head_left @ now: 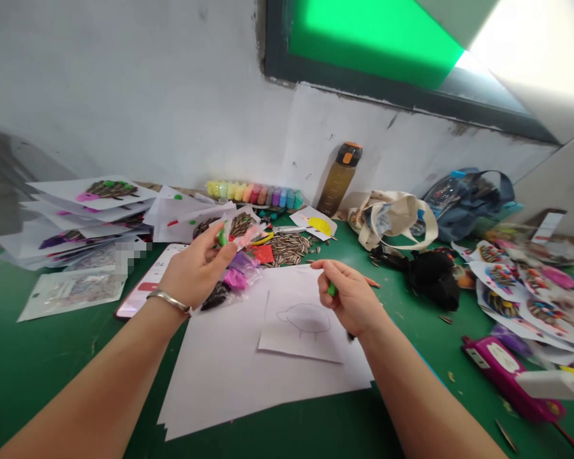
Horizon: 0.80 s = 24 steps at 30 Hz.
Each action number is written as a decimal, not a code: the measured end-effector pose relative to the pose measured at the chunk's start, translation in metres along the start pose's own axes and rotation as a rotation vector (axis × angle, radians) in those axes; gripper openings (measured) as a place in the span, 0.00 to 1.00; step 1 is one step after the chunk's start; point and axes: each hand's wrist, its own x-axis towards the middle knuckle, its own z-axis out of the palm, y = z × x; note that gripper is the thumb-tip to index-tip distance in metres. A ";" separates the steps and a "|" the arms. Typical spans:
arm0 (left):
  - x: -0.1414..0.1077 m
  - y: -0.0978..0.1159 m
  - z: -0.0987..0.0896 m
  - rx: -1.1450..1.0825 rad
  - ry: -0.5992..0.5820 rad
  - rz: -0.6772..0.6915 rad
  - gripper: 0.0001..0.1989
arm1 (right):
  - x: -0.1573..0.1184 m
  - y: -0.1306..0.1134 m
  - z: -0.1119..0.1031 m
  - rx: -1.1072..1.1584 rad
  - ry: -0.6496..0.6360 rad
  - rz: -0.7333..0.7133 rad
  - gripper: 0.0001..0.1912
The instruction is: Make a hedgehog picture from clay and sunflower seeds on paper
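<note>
My left hand (198,264), with a silver bangle at the wrist, is raised over the colourful packets and pinches a lump of green modelling clay (221,234), apparently in a clear wrapper. My right hand (349,296) is curled closed above the right side of a small white card, its index finger pointing left. Green clay (332,289) shows between its fingers. The card (277,338) carries a pencil outline of an oval animal body with a small head and legs. Beneath the card lie larger white sheets (210,382).
Sunflower seeds (291,248) lie in a heap beyond the sheets, beside clay packets (236,274). A phone (146,287) and stacked seed pictures (86,217) are at left. Behind stand a bottle (337,182) and a clay row (253,193). A magenta device (507,376) is at right.
</note>
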 end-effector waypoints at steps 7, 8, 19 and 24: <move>-0.001 0.003 0.001 0.024 0.031 -0.014 0.24 | -0.003 0.000 0.005 -0.021 0.018 0.010 0.16; -0.003 0.005 0.000 0.018 0.078 -0.005 0.21 | -0.003 0.001 0.005 -0.025 0.020 0.012 0.17; -0.054 0.061 0.055 -1.000 -0.311 -0.463 0.21 | -0.018 0.005 0.023 -0.275 0.153 -0.303 0.20; -0.067 0.075 0.070 -1.271 -0.513 -0.724 0.27 | -0.034 0.020 0.042 -0.654 0.105 -0.641 0.24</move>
